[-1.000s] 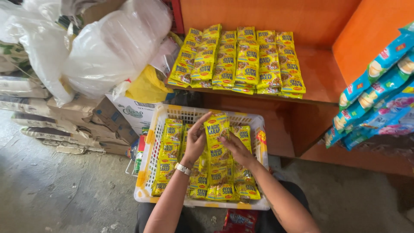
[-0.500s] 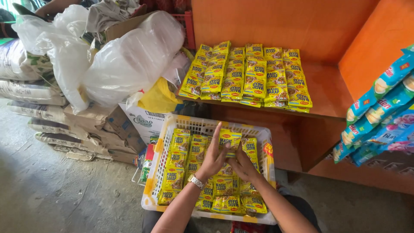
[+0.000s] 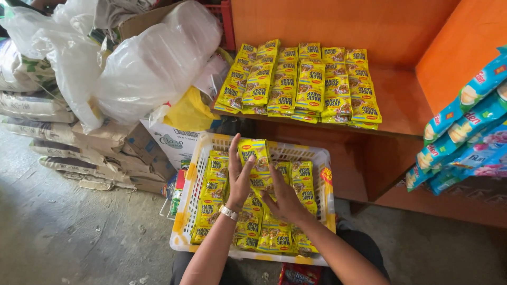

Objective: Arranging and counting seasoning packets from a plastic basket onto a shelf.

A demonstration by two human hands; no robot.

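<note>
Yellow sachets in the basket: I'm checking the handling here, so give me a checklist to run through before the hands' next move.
1. Left hand on a strip of yellow sachets: ok.
2. Right hand on the same stack: ok.
3. White basket sits level: ok.
4. Free room on the orange shelf beside the shelved sachets: ok.
5. How many strips are gripped: cannot tell.

Left hand [image 3: 240, 182] and right hand [image 3: 282, 198] cover the lower part of the yellow sachet strip [image 3: 254, 154] clasped between them, and the sachets beneath the palms are hidden. Right of the grip, blue packets [image 3: 465, 126] run off the edge. Below it, a red wrapper [image 3: 298, 275] is cut short.
</note>
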